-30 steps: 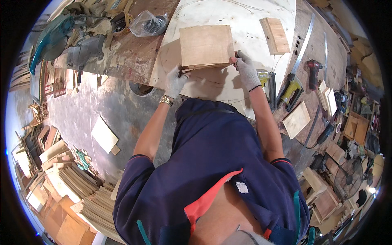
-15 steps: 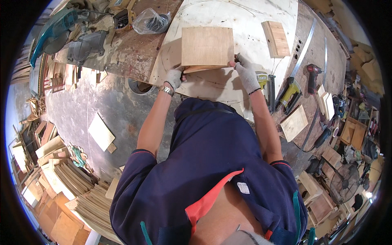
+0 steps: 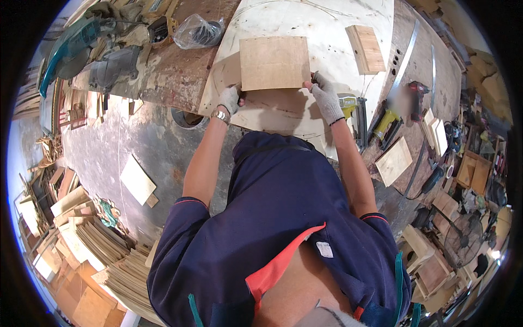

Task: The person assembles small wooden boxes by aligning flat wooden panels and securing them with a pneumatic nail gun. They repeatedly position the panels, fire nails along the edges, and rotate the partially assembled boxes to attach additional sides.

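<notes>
A square, light-brown plywood panel [image 3: 274,62] is held over a white board at the far middle of the bench, and the shadow under its near edge suggests that edge is raised. My left hand [image 3: 230,100], in a grey glove, has its fingers bent round the near left corner. At the near right corner, my gloved right hand [image 3: 325,97] grips the panel, thumb toward the edge. The panel hides some of the fingers and whatever lies beneath it. A yellow-green nail gun [image 3: 348,103] lies just beside my right wrist.
A thick wooden block [image 3: 366,50] rests on the white board [image 3: 261,117]. Farther right lie another yellow-green power tool [image 3: 385,126], a red-black drill [image 3: 418,98] and a wooden piece [image 3: 394,162]. At far left stands a teal saw [image 3: 68,52]; a plastic bag [image 3: 199,31] lies nearer the middle.
The panel has tilted slightly, so the wooden strip seen under its near edge before is now hidden. Both hands keep their hold, shifting a little to the left.
</notes>
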Tool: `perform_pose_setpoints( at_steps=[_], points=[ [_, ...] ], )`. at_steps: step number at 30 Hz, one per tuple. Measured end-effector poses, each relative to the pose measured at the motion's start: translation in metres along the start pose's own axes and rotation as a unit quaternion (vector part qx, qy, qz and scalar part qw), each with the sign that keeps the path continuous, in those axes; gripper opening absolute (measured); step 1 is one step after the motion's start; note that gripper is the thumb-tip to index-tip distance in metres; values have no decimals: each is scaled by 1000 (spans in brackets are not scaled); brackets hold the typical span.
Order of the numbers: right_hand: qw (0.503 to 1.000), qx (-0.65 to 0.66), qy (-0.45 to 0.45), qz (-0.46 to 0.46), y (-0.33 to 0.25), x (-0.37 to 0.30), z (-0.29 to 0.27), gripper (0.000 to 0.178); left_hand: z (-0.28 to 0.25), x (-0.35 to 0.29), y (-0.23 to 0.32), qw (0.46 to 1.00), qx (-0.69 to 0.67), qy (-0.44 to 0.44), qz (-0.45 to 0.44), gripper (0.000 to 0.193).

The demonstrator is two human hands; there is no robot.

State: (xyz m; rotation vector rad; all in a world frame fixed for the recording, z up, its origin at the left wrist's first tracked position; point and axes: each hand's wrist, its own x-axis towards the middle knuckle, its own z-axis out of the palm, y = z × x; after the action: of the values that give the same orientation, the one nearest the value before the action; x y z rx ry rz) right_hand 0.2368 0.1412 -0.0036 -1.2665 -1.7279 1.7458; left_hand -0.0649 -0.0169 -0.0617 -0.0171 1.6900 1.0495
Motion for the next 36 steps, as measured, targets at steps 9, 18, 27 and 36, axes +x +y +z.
perform_pose_setpoints(
  at_steps=[9,18,27,36],
  points=[
    [993,-93,75,19,-12,-14,10,52,-28,-17,-25,816,311,-13,487,73],
    [990,-80,112,-8,-5,-17,37,51,-19,-43,12,795,317,-64,514,62],
    [991,-44,116,-42,-3,-19,38,41,-38,-30,20,843,310,-97,428,57],
    [975,-92,200,-37,0,-21,43,38,-10,-29,4,792,335,-51,508,47]
  ],
)
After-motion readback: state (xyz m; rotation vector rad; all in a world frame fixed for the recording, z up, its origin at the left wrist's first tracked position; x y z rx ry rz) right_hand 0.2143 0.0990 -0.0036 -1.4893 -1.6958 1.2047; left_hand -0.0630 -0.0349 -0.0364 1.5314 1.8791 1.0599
